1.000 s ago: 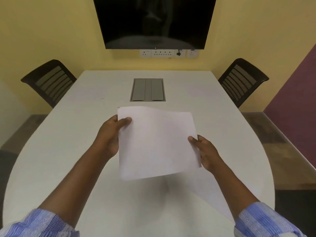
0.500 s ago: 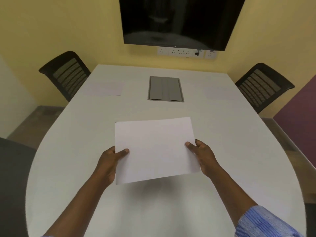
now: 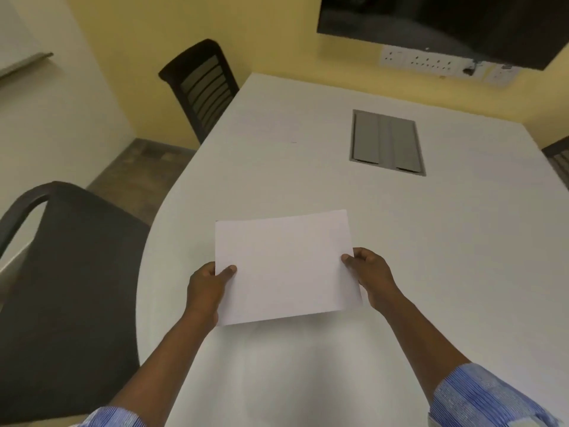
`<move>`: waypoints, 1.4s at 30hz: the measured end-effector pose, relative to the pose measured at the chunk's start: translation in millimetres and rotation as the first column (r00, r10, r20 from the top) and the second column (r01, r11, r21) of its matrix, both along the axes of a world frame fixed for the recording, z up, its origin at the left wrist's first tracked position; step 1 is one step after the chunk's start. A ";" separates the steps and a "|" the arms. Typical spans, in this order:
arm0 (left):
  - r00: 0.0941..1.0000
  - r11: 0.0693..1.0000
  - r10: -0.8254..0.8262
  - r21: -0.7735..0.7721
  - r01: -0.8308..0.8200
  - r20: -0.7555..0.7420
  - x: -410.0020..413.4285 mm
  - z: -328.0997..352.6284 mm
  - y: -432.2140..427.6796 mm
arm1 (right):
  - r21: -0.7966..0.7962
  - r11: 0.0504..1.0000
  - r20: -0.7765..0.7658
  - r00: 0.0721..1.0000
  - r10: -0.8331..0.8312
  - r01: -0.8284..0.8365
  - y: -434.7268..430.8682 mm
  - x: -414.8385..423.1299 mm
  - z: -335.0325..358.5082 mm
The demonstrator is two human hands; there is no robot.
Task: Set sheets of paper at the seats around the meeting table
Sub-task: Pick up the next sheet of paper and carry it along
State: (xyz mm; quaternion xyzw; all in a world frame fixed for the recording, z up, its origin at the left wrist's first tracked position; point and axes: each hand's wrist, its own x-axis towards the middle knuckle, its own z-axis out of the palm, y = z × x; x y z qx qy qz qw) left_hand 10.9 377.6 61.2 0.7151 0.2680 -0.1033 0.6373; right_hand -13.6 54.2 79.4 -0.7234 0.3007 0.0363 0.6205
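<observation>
Turning left toward the near seat with one sheet.
Both hands, left hand [image 3: 205, 283] and right hand [image 3: 371, 274], are gripping the sheet of paper [image 3: 284, 266] by its edges just above the bench [image 3: 446, 241]; the view is swinging toward the near chair [image 3: 70, 291], probably the next place.

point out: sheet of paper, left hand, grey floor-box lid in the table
sheet of paper [image 3: 284, 266], head view, centre of the sheet.
left hand [image 3: 207, 285], head view, back of the hand.
grey lid [image 3: 386, 143], head view, middle of the panel.

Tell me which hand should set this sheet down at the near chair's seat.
Probably left. The left hand grips the sheet of paper on the edge facing the near chair; the right hand holds the far edge.
</observation>
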 end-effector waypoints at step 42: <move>0.877 0.322 -0.464 0.900 0.295 -0.121 -4.9 -167.8 128.2 | -0.742 0.175 -0.439 0.666 0.603 -0.647 122.2 58.7 -132.8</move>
